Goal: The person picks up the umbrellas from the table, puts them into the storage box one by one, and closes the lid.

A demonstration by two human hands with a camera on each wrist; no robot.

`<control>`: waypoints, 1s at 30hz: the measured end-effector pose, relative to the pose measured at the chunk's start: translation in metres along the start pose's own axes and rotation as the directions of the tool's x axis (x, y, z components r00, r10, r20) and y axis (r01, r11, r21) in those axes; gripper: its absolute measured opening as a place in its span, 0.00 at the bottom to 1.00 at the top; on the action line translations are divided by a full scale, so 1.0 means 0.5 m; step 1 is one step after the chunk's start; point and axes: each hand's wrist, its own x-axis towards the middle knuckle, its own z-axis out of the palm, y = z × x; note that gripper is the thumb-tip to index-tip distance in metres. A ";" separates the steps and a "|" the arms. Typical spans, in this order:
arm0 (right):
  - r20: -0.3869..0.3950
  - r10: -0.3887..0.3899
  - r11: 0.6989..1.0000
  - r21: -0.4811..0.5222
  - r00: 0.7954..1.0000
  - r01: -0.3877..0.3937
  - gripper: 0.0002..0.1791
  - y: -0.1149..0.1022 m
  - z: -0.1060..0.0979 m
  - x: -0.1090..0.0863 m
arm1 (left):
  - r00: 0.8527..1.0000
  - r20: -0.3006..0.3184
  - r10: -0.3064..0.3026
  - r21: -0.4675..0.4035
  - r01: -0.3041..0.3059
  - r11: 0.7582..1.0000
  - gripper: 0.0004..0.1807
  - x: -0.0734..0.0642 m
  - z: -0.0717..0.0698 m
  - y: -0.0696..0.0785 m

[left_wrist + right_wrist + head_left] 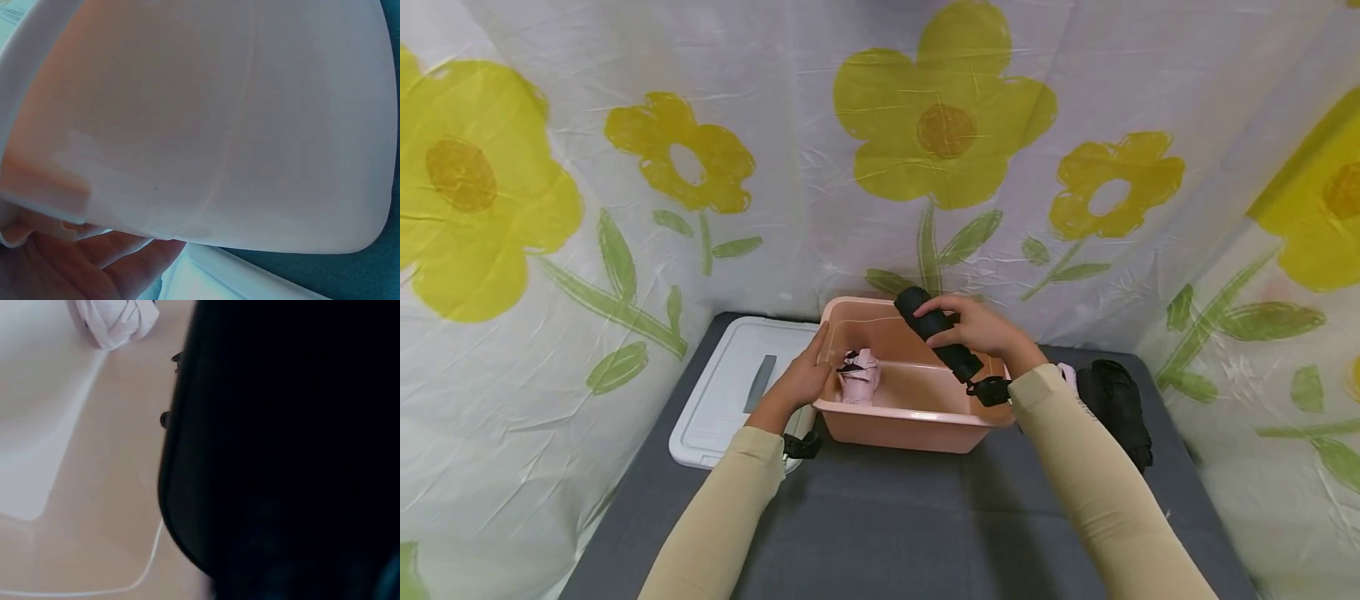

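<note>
A pink plastic bin (895,429) stands on the table, its top uncovered. My left hand (801,375) grips its left rim; the left wrist view shows the fingers (140,265) beneath the rim, against the outer wall. Above the bin's right half, my right hand (973,329) holds a black folded umbrella (916,307), tilted with its upper end toward the back left. Inside the bin at the left lies a pale pink folded bundle (859,382) with a dark strap. In the right wrist view, a large dark shape hides most of the scene, leaving the pink bundle (119,322) at the top.
A white lid (715,417) with a grey handle lies flat left of the bin. To the right, a black folded bundle (1116,408) rests on the dark grey table (880,533), a bit of pink beside it. A flower-printed curtain (797,167) closes off the back and sides.
</note>
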 end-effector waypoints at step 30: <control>0.228 0.192 0.977 0.045 0.955 -0.207 0.26 0.064 0.075 0.105 | 1.000 -0.013 -0.003 -0.004 0.003 1.000 0.35 -0.002 0.000 0.002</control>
